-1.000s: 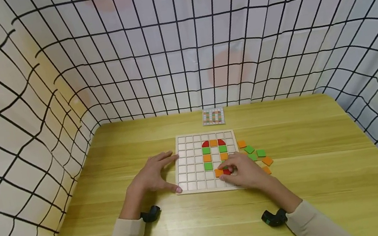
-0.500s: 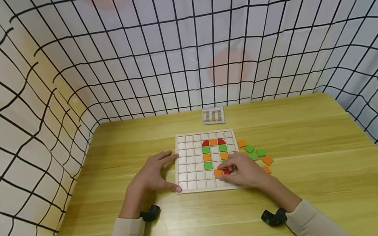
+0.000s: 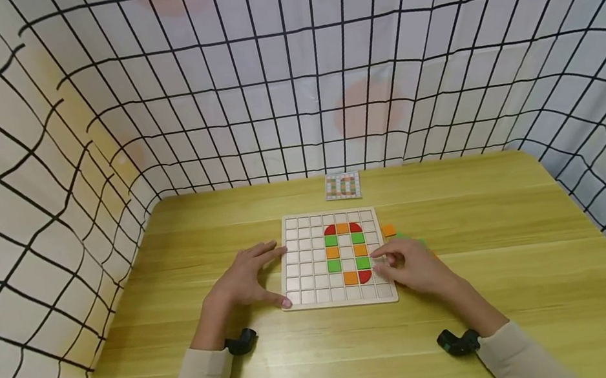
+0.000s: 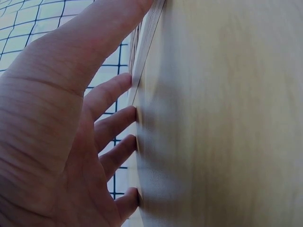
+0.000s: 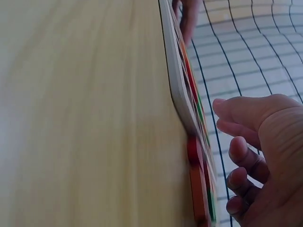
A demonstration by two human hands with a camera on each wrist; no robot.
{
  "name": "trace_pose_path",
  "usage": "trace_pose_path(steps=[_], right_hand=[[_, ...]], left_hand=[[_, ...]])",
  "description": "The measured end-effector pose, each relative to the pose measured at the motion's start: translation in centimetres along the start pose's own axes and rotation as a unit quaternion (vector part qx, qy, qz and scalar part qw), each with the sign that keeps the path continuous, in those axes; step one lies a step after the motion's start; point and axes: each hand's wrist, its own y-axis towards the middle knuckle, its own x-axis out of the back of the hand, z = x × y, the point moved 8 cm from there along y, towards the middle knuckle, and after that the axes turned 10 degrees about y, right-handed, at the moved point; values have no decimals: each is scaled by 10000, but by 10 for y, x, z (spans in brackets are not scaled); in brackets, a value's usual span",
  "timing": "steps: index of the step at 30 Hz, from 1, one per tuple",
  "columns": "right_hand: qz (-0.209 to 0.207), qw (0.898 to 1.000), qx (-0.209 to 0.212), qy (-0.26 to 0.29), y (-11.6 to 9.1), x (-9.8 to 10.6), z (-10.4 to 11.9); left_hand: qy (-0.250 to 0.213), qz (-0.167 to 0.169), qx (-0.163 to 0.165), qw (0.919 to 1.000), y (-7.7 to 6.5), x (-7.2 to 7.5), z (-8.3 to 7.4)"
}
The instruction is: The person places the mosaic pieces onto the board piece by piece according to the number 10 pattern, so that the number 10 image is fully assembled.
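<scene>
A pale wooden grid board lies on the table, bearing a ring of red, orange and green tiles. At the ring's bottom, an orange tile sits beside a red rounded tile. My left hand rests at the board's left edge, fingers spread; in the left wrist view the fingertips meet the table near that edge. Over the board's right side hovers my right hand, thumb and fingers loosely bent with nothing between them. It partly hides the loose tiles.
Right of the board lie loose tiles, including an orange one and some green ones. A small pattern card lies behind the board. White walls with black netting enclose the wooden table at the back and sides.
The right hand has let go of the orange tile, now lying in its bottom-row cell, and moved right, uncovering the red and green tiles. The left hand stays put.
</scene>
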Motion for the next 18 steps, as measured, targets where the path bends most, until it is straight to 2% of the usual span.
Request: trace_pose_path(steps=[8, 15, 18], right_hand=[[-274, 9987, -126, -399, -16, 24, -14], [-192, 9992, -118, -317, -26, 29, -18], [-102, 9989, -63, -453, -30, 28, -19]], left_hand=[[-12, 46, 40, 10000, 0, -1, 1], [-24, -10, -84, 10000, 0, 0, 0], [-16, -51, -172, 9998, 0, 1, -2]])
